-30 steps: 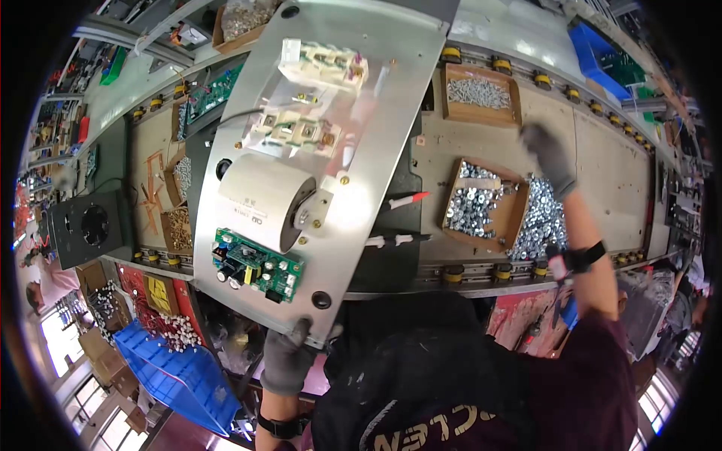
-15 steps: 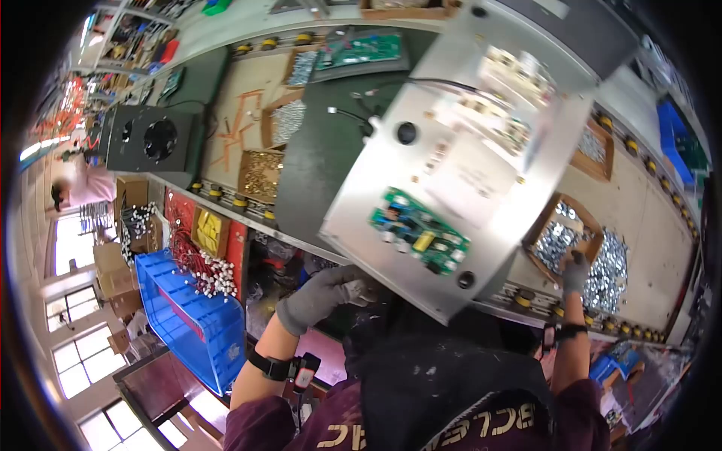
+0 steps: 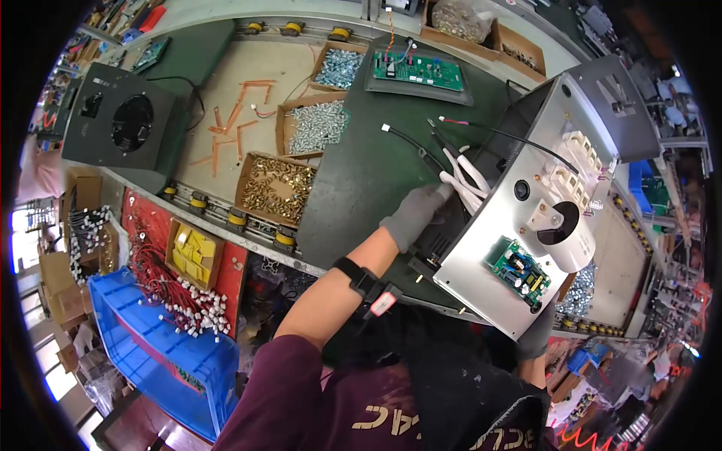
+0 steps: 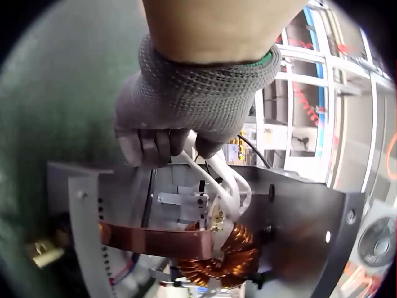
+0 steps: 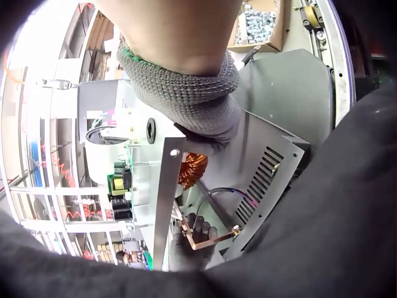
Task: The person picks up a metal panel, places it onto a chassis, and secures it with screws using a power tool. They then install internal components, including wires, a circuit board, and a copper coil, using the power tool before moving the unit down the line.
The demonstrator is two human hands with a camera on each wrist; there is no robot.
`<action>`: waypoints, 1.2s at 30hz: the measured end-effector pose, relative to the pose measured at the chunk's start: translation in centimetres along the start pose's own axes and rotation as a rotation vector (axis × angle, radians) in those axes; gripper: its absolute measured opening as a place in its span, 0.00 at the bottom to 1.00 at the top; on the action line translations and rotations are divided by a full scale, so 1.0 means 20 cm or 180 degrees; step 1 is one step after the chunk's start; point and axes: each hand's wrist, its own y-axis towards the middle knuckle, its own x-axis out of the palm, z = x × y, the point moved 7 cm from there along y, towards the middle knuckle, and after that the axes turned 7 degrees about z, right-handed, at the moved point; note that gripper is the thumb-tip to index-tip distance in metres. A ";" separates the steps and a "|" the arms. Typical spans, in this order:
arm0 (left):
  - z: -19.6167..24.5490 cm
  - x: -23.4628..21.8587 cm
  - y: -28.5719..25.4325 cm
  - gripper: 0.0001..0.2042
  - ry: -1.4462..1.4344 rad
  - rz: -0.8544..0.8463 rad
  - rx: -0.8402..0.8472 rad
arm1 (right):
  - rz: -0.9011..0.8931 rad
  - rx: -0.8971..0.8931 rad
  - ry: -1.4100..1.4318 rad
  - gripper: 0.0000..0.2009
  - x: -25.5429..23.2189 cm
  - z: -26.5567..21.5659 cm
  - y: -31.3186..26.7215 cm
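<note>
My gloved left hand (image 3: 421, 214) is at the open side of a metal equipment housing (image 3: 470, 267), its fingers curled on white sleeved cables (image 3: 472, 177). Those cables run down inside toward a copper coil (image 4: 232, 254), beside a flat copper bar (image 4: 155, 241), in the left wrist view. At the near right corner, my gloved right hand (image 3: 536, 331) is partly covered by the housing's panel. The right wrist view has this hand (image 5: 208, 118) reaching into the housing, with its fingertips hidden. A white capacitor (image 3: 577, 252) and a green circuit board (image 3: 519, 272) are mounted on the panel.
Cardboard boxes of brass screws (image 3: 274, 188) and silver screws (image 3: 316, 126) stand left of the green mat (image 3: 346, 218). Another circuit board (image 3: 421, 71) lies at the back. A black fan housing (image 3: 124, 120) and a blue crate (image 3: 162, 361) are farther left.
The right hand has come back from the box of loose metal fasteners to the housing. The left hand has moved from near the front edge to the white cables. The head view has shifted left.
</note>
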 end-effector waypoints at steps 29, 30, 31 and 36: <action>0.12 0.31 0.11 0.10 -0.3830 -0.1492 -0.1135 | 0.0590 -0.0130 0.0066 0.24 0.07 -0.36 -0.13; 0.14 0.30 0.08 0.09 -0.4135 -0.1504 -0.0946 | 0.0593 -0.0148 0.0081 0.23 0.08 -0.36 -0.13; 0.15 0.30 0.05 0.08 -0.4433 -0.1521 -0.0759 | 0.0604 -0.0155 0.0088 0.23 0.07 -0.35 -0.13; 0.22 0.21 -0.08 0.07 -0.4062 -0.1994 -0.0248 | 0.0812 -0.0135 -0.0098 0.23 0.00 -0.37 -0.13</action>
